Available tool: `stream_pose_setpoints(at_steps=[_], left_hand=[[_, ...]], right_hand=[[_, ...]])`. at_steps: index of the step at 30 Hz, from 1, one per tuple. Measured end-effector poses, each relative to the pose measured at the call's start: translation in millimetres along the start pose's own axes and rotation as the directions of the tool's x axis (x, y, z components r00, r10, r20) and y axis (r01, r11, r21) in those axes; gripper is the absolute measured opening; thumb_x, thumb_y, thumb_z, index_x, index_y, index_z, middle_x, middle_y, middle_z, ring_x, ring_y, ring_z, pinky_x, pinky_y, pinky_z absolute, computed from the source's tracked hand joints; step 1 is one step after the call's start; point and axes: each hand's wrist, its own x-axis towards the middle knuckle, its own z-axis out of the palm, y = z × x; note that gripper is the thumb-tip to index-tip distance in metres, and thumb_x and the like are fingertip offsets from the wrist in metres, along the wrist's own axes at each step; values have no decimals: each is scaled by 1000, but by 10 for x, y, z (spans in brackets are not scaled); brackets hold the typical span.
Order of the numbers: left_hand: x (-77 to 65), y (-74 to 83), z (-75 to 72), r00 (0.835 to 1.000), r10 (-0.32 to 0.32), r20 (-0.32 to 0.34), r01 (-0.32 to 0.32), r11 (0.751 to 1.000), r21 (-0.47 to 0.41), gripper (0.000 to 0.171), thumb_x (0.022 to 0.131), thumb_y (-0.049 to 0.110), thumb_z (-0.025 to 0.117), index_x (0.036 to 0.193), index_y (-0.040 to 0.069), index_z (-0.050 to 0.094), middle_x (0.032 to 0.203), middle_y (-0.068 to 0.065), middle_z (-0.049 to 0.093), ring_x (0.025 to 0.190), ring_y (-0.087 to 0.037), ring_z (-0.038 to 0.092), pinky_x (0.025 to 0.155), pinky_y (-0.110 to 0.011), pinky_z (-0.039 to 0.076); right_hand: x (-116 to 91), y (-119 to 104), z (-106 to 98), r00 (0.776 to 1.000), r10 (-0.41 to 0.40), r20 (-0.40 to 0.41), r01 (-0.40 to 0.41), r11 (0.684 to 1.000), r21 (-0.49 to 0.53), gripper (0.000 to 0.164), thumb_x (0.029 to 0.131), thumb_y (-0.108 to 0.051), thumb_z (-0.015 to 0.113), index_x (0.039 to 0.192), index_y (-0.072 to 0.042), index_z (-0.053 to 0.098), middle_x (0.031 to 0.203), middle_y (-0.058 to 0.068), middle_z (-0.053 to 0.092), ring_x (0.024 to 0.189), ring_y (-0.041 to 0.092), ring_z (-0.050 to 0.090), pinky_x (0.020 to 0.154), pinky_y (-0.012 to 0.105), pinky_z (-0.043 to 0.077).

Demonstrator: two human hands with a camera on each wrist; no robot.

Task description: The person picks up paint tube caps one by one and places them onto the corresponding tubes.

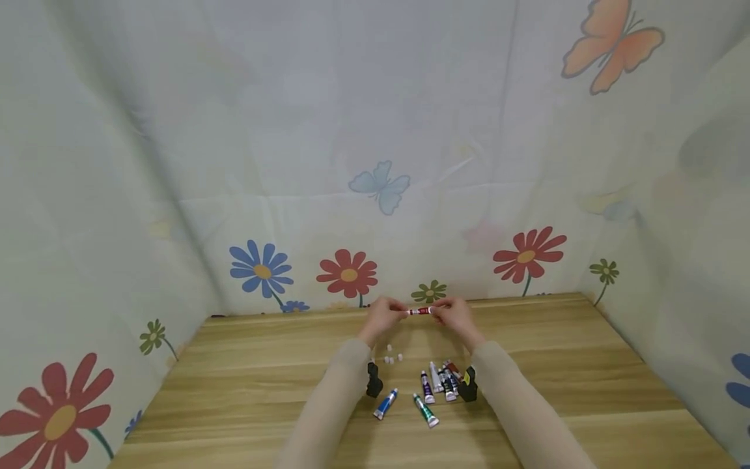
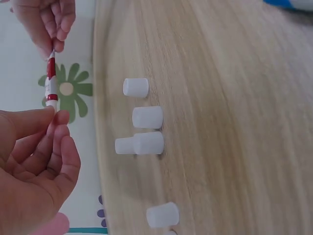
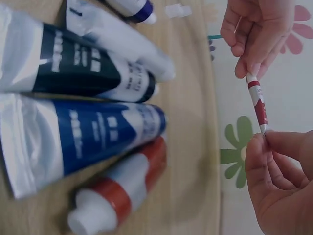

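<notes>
Pinched at both ends, the red-and-white tube (image 1: 420,311) hung near the table's (image 1: 263,371) far edge, left hand (image 1: 383,318) on its white end, right hand (image 1: 456,316) opposite. I judged it uncapping, calling next for a steady twist.

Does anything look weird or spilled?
No spill shows, but the red-brown paint tube lies backwards beside the dark-blue paint tube, its white end toward that one's flat end. White caps lie loose. The held red paint tube looks straight.
</notes>
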Motion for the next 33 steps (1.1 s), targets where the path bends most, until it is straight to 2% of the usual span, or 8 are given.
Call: stream_pose_setpoints(at_steps=[7,10,16,22,27,29,30,33], left_hand=[[-40,-66,86,994,-107,0,107,994,-34,6,89,3,70,94,0,74,91,-8,67,81,-21,57,70,-33,47],[-69,-48,90,994,-108,-15,108,994,-9,6,88,0,69,91,0,75,91,-9,68,81,-23,58,71,-35,48],[-33,-59,89,993,-103,-56,107,992,67,8,84,-4,69,86,-1,75,88,-10,69,79,-22,59,74,-35,50],[25,-112,130,991,-101,-92,115,979,166,8,82,-4,71,87,-2,76,89,-12,72,82,-24,62,78,-38,52],[23,-88,160,985,-119,-126,142,971,192,9,83,-5,71,89,-2,76,91,-14,72,84,-25,63,81,-38,53],[12,-71,163,984,-112,-136,139,969,203,9,83,-5,70,88,-2,76,91,-14,72,85,-26,63,81,-39,53],[4,-63,162,984,-107,-139,135,969,209,9,83,-6,70,88,-2,76,92,-15,72,86,-27,63,82,-39,53],[-16,-51,159,984,-112,-138,142,964,225,9,83,-5,69,88,-2,76,92,-15,71,86,-27,63,81,-39,52]], right_hand=[[21,148,92,999,31,-9,-30,998,60,13,91,8,63,101,15,66,79,23,65,61,18,59,57,27,50],[33,184,121,999,45,4,-46,997,66,15,90,11,61,104,18,64,82,21,65,63,17,59,59,26,50],[63,225,168,999,40,35,-43,996,79,19,89,12,62,104,22,62,84,19,66,67,15,60,59,20,50],[193,393,192,997,12,82,-21,993,112,23,80,9,66,99,23,65,78,18,67,65,13,60,61,24,52],[461,724,223,990,-44,137,36,997,62,18,76,0,75,91,10,72,76,13,68,65,16,62,61,29,54],[521,770,240,990,-30,139,30,1000,3,18,77,-2,76,92,7,74,80,12,69,69,18,63,64,31,54],[474,725,226,988,-40,148,43,999,-15,18,79,-3,76,95,5,75,83,12,70,72,19,63,66,31,54],[507,753,248,987,5,160,1,999,-36,23,79,-1,73,100,7,73,84,13,69,73,20,62,67,32,53]])
